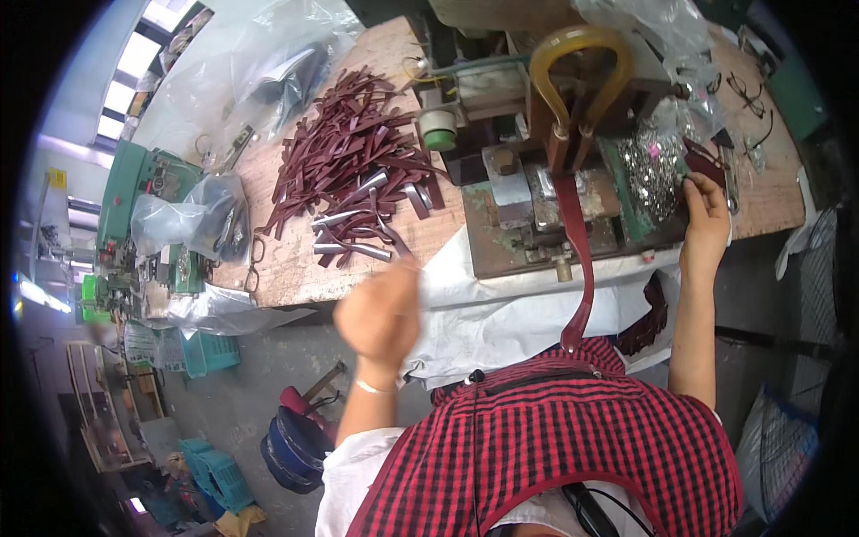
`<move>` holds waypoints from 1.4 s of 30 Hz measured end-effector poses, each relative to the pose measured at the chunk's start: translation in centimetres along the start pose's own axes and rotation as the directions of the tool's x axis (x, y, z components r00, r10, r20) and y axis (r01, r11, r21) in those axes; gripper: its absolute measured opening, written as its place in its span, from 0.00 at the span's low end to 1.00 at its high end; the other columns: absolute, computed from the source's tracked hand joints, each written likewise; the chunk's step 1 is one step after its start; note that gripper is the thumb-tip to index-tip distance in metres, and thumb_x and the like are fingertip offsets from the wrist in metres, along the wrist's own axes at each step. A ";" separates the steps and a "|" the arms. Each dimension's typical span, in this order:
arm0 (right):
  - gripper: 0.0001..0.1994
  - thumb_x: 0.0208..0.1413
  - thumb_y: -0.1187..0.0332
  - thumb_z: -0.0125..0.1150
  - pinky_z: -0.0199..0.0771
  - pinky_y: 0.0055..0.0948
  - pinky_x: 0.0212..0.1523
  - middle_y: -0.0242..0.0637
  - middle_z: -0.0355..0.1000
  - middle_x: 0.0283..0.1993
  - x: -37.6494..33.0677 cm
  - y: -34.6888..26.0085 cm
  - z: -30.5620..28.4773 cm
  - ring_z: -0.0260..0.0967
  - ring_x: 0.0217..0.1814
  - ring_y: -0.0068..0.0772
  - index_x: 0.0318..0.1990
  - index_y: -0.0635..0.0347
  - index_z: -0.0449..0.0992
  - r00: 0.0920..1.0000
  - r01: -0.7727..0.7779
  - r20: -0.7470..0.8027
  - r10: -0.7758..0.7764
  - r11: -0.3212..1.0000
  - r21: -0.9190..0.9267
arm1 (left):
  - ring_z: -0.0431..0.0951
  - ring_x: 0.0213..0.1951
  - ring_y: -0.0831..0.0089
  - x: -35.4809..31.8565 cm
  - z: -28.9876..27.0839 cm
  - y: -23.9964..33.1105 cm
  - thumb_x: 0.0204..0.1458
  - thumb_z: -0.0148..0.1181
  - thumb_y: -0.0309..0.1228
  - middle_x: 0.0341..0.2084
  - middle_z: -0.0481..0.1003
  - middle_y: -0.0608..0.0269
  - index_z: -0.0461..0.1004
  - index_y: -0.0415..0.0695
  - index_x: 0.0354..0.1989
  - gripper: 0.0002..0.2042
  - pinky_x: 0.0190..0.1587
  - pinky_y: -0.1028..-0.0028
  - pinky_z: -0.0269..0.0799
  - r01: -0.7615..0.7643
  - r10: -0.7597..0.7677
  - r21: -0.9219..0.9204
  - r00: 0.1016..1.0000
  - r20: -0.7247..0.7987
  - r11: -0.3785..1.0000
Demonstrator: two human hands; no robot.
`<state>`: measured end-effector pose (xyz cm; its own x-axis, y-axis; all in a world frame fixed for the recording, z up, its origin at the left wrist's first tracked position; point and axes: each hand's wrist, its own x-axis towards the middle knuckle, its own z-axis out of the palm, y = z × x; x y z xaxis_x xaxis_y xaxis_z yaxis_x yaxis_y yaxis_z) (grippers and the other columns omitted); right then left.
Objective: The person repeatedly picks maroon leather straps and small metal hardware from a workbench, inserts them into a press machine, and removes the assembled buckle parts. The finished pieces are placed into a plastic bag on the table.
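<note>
My left hand (383, 313), smeared by motion, is over the table's front edge beside a heap of dark red strips (344, 148). Some strips there show silvery-grey faces; whether my fingers hold one cannot be made out. My right hand (707, 210) is bent inward at the right side of a pile of small shiny metal pieces (653, 174). Its thumb and fingertips are brought together, and what they pinch is too small to name. Between the hands, a dark red strap (578, 242) hangs from under the press head (559, 134) down to my checked apron (573, 421).
A yellowish looped tube (582, 45) tops the press, and a green-ended knob (438, 132) is at its left. Eyeglasses (747, 94) rest at the far right. Further left are clear plastic bags (192, 215) and a green machine (134, 192). A blue stool (295, 447) stands below.
</note>
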<state>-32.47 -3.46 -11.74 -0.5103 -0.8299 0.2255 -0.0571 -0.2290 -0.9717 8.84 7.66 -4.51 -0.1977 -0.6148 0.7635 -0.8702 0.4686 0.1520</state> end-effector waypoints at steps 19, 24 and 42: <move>0.08 0.56 0.76 0.67 0.74 0.28 0.50 0.37 0.81 0.42 -4.5 -5.7 2.4 0.77 0.46 0.32 0.43 0.62 0.84 0.961 0.264 0.163 -0.225 0.922 -0.285 | 0.72 0.27 0.89 0.2 4.9 -9.5 0.66 0.57 0.23 0.32 0.84 0.63 0.74 0.42 0.63 0.17 0.26 0.87 0.61 0.552 -0.674 -0.504 0.734 -0.084 0.664; 0.08 0.58 0.78 0.65 0.73 0.24 0.53 0.35 0.80 0.43 -4.1 -11.7 8.5 0.76 0.49 0.26 0.45 0.66 0.80 0.827 0.418 0.459 -0.325 0.901 -0.116 | 0.76 0.33 0.86 3.9 7.1 -10.6 0.69 0.55 0.29 0.39 0.84 0.59 0.76 0.36 0.56 0.12 0.37 0.85 0.70 0.517 -0.575 -0.684 0.800 0.172 0.515; 0.22 0.58 0.79 0.62 0.73 0.25 0.53 0.37 0.78 0.48 -7.4 -14.1 12.1 0.75 0.50 0.24 0.61 0.69 0.69 0.876 -0.179 0.480 0.051 0.958 0.225 | 0.82 0.30 0.65 8.7 2.7 4.2 0.60 0.62 0.21 0.36 0.82 0.43 0.77 0.32 0.42 0.05 0.33 0.70 0.82 -0.098 -0.061 -0.621 0.971 -0.229 0.778</move>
<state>-17.49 -0.29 1.19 -0.0382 -0.9826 0.1816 0.2294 -0.1855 -0.9555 2.19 2.53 1.08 -0.0357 -0.4804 0.8763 -0.3776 0.8184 0.4333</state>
